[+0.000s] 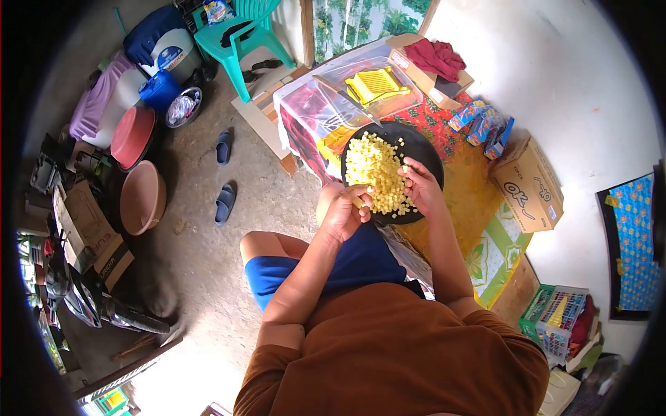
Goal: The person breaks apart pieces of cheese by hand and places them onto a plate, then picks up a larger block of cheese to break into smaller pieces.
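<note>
Because the black tray sits just beyond the blue shorts of the seated person, both hands seem able to reach its contents with elbows bent. At its near left edge the left hand is curled closed, thumb and fingers around what looks like a pale yellow piece. Over its right side the right hand pinches a small yellow cube between fingertips, a light grip that seems to suit something so tiny. Yellow cubes are heaped mostly toward the tray's left, its raised rim probably keeping strays in. Right of the tray, from where I stand, a carton rests by the wall. Beyond the tray, a yellow rack lies on a clear plastic box, perhaps for want of shelf space; farther off, maroon cloth spills over an open box, and a green chair holds a few things.
</note>
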Tool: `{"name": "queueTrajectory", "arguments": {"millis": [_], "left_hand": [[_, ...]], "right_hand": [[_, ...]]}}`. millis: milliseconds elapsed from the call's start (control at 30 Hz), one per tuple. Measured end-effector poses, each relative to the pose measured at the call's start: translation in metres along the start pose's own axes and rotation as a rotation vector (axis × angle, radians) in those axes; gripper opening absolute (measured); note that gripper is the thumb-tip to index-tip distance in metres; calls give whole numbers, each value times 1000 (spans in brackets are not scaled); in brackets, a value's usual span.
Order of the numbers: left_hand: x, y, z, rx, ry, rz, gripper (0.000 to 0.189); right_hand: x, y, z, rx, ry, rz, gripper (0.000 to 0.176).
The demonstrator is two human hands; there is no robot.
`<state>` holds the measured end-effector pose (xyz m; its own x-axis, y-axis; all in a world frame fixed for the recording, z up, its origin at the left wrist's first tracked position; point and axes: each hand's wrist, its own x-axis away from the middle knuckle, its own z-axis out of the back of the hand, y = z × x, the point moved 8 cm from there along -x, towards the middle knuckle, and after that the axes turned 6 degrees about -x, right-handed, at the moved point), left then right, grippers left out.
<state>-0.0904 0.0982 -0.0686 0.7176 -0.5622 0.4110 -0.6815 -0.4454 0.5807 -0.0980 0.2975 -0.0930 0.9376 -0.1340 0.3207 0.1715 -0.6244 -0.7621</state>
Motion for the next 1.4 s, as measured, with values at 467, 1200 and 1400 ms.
{"name": "queueTrajectory", "arguments": {"millis": [467,1200,1400], "left_hand": [[0,4,11,-1,19,-25,13],[-2,5,7,14,10,-34,17],[-3,12,-13,32,-14,-38,20]], "right_hand": [[21,-11,-45,19,-103,-43,30],[35,-32,-73,591,-93,345,20],[44,-42,-81,774,-95,450,18]]}}
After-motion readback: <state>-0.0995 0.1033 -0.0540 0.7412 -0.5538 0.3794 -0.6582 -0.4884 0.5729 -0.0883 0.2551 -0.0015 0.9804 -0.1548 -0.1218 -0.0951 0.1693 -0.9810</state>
